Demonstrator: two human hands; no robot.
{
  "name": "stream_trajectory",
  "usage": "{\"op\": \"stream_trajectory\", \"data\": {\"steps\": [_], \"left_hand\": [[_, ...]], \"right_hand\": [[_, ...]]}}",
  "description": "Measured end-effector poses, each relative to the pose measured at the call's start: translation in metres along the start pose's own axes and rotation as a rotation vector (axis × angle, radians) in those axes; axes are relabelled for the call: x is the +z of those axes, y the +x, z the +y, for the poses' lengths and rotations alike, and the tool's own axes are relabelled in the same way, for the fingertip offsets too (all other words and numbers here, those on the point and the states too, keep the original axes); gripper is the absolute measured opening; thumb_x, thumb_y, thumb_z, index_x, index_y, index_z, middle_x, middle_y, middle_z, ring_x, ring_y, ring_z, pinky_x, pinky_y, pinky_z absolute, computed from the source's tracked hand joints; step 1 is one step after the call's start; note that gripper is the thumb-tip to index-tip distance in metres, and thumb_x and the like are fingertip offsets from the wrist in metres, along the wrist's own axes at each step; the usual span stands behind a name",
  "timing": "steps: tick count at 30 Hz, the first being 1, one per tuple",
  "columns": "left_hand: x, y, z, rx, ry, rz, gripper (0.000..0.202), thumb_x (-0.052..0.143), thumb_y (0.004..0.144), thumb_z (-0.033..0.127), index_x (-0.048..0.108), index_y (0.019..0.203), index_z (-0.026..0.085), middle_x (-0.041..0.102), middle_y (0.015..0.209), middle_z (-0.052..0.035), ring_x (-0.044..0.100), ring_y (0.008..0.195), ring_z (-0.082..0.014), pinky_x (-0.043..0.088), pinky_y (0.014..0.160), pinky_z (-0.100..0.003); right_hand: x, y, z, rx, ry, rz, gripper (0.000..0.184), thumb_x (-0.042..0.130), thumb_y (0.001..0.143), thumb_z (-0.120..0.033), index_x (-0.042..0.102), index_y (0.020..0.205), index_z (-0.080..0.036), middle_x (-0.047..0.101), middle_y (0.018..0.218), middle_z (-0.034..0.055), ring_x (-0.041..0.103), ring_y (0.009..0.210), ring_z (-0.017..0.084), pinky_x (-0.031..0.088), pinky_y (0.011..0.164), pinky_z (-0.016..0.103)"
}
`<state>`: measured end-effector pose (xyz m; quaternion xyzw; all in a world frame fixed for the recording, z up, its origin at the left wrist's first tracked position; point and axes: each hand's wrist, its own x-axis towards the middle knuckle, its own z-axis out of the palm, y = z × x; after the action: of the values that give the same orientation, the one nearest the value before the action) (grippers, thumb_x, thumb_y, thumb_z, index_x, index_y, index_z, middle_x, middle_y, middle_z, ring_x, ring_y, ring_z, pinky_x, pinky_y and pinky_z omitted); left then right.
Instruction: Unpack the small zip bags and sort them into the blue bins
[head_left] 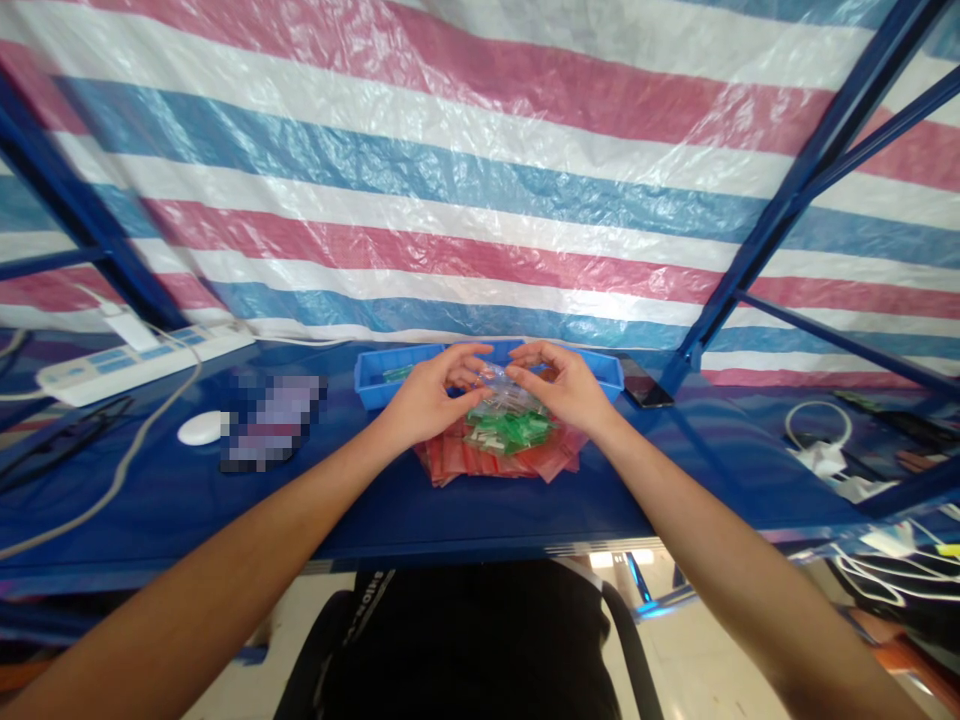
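Note:
Over a pile of flat red plastic packets (487,465), both my hands are at the top of a clear plastic bag (504,400). Small green and whitish pieces (517,430) show at the bag's lower part. My left hand (435,395) pinches the bag's upper left side between curled fingers and thumb. From the other side, my right hand (562,385) grips its upper right side, thumb pointing inward. Behind the hands stands a blue divided tray (367,385), partly hidden, with a few greenish pieces in its left compartment.
The blue table (480,525) carries a white power strip (150,360) and a white oval object (204,428) at left. A phone (643,382) lies right of the tray. A white charger with cable (821,455) is further right. Striped sheeting (465,180) hangs behind.

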<state>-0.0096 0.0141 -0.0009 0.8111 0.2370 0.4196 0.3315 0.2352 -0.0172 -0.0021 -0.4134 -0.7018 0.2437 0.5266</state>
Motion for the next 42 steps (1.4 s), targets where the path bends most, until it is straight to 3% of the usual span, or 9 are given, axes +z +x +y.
{"op": "stream_trajectory", "data": {"steps": [2,6,15,23,28,33,42], "left_hand": [[0.005,0.000,-0.001,-0.017,-0.113,0.060,0.067,0.084,0.088,0.034,0.054,0.147,0.023,0.075,0.115,-0.0099,0.076,0.098,-0.0213,0.062,0.093,-0.037],[0.010,-0.001,-0.003,-0.046,-0.171,0.072,0.072,0.088,0.085,0.033,0.053,0.146,0.022,0.075,0.111,-0.0097,0.077,0.098,-0.0212,0.061,0.092,-0.035],[0.009,-0.002,-0.002,-0.083,-0.202,0.068,0.059,0.085,0.087,0.037,0.059,0.137,0.018,0.077,0.101,-0.0074,0.077,0.094,-0.0217,0.060,0.091,-0.036],[0.012,-0.002,-0.001,-0.048,-0.147,0.106,0.053,0.082,0.087,0.031,0.058,0.134,0.020,0.076,0.103,-0.0058,0.073,0.092,-0.0178,0.057,0.091,-0.033],[0.016,-0.002,0.003,-0.033,-0.088,0.114,0.045,0.077,0.083,0.021,0.057,0.123,0.021,0.072,0.095,-0.0013,0.070,0.085,-0.0152,0.055,0.085,-0.030],[0.017,-0.004,0.009,-0.005,-0.053,0.107,0.033,0.075,0.082,0.018,0.059,0.110,0.020,0.069,0.095,-0.0018,0.068,0.084,-0.0145,0.055,0.081,-0.028],[0.019,-0.005,0.006,-0.002,-0.116,0.044,0.046,0.077,0.081,0.017,0.057,0.122,0.022,0.071,0.096,-0.0026,0.071,0.085,-0.0158,0.058,0.086,-0.032]], "right_hand": [[0.001,-0.001,0.002,0.000,0.026,-0.049,0.045,0.086,0.084,-0.051,0.074,0.118,-0.024,0.080,0.107,0.0072,0.075,0.094,0.023,0.056,0.072,0.032],[0.003,-0.003,0.005,0.061,0.117,-0.148,0.045,0.086,0.083,-0.049,0.073,0.119,-0.025,0.081,0.099,0.0039,0.073,0.078,0.020,0.057,0.069,0.032],[0.005,-0.001,0.007,0.085,0.173,-0.066,0.044,0.088,0.081,-0.048,0.072,0.114,-0.023,0.080,0.093,0.0017,0.065,0.063,0.013,0.050,0.059,0.027],[0.010,-0.004,0.001,0.059,0.103,-0.133,0.042,0.085,0.082,-0.040,0.072,0.118,-0.023,0.081,0.097,0.0033,0.069,0.071,0.016,0.054,0.068,0.030],[0.014,-0.006,-0.005,0.051,0.102,-0.135,0.044,0.086,0.081,-0.042,0.073,0.119,-0.024,0.079,0.094,0.0030,0.069,0.074,0.018,0.054,0.067,0.031],[0.015,-0.008,-0.007,0.043,0.166,-0.166,0.044,0.085,0.082,-0.041,0.072,0.121,-0.025,0.078,0.098,0.0036,0.072,0.082,0.020,0.058,0.077,0.035],[0.018,-0.010,-0.002,0.033,0.214,-0.204,0.047,0.080,0.081,-0.030,0.065,0.124,-0.025,0.073,0.094,-0.0005,0.069,0.082,0.016,0.057,0.080,0.031]]}}
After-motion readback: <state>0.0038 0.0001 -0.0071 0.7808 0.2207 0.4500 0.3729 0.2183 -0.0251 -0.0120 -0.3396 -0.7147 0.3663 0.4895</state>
